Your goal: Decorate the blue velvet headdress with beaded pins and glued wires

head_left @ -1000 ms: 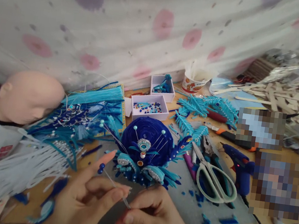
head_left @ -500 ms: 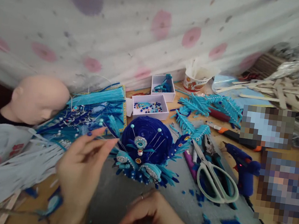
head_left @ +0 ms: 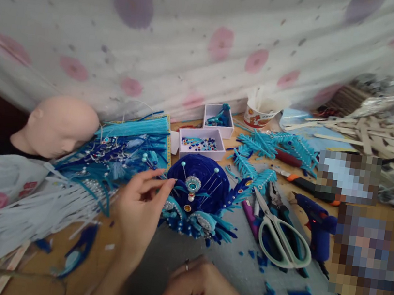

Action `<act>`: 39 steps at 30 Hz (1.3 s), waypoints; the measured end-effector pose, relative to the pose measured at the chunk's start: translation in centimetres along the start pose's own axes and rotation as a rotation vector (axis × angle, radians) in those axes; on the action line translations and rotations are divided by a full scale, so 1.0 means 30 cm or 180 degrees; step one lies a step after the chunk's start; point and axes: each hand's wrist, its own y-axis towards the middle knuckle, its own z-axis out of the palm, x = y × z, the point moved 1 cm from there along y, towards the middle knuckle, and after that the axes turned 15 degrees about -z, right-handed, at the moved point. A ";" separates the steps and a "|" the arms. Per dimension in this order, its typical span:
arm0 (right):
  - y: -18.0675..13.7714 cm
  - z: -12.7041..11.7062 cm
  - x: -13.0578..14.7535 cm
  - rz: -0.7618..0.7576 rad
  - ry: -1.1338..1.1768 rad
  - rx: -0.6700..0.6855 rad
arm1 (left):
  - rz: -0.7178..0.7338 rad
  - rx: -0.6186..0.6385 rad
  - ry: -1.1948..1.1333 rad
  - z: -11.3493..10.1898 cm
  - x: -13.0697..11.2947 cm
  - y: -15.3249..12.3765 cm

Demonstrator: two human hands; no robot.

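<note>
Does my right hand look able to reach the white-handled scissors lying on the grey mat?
Probably yes. The right hand rests curled at the near edge; the white-handled steel scissors lie to its right on the grey mat, with only small blue scraps between.

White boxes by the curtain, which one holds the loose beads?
The wider box, right behind the dark blue dome; the smaller box farther back holds a blue ornament instead.
</note>
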 end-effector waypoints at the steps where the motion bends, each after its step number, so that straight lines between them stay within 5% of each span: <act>1: 0.000 0.000 0.001 0.0004 -0.0027 0.0013 | 0.0006 0.0071 0.0067 0.002 -0.001 -0.002; 15: -0.017 0.011 0.024 0.0365 -0.0334 -0.0047 | -0.0190 0.1133 0.0484 -0.031 -0.016 0.061; 24: -0.033 0.026 0.017 0.0150 -0.0593 -0.0091 | -0.0008 0.1072 0.0396 -0.049 0.000 0.082; 34: -0.031 0.060 0.022 0.0107 -0.0785 -0.0150 | 0.0082 0.1664 0.0491 -0.041 -0.045 0.085; 39: -0.028 0.073 0.035 0.0090 -0.0902 -0.0162 | 0.0227 0.1527 0.0471 -0.050 -0.051 0.081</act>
